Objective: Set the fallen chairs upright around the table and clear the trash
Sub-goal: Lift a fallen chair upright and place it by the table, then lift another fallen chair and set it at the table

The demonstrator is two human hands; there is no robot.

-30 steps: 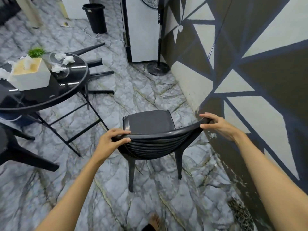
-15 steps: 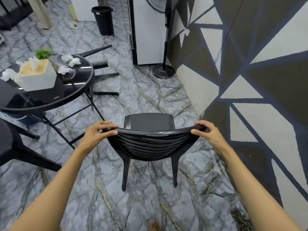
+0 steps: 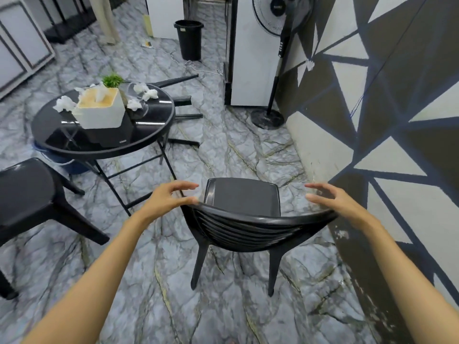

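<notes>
A black plastic chair (image 3: 244, 214) stands upright on its legs in front of me, beside the patterned wall. My left hand (image 3: 169, 198) hovers at the left end of its backrest with fingers spread, holding nothing. My right hand (image 3: 330, 198) is likewise spread just off the right end. The round black table (image 3: 149, 135) at the left carries crumpled white tissues (image 3: 146, 91), a white tissue box (image 3: 101, 111) and a small plant. Behind the table another black chair (image 3: 183, 100) lies fallen, legs pointing right. A further black chair (image 3: 32, 192) stands at the far left.
A black trash bin (image 3: 190, 39) stands at the back by a white cabinet. A standing fan (image 3: 273, 70) is against the wall at the right. White cables trail on the marble floor near the bin. A blue bucket sits under the table.
Both hands have let go of the chair's backrest and opened. The chair now stands by itself, and the view has shifted so that more of the table shows.
</notes>
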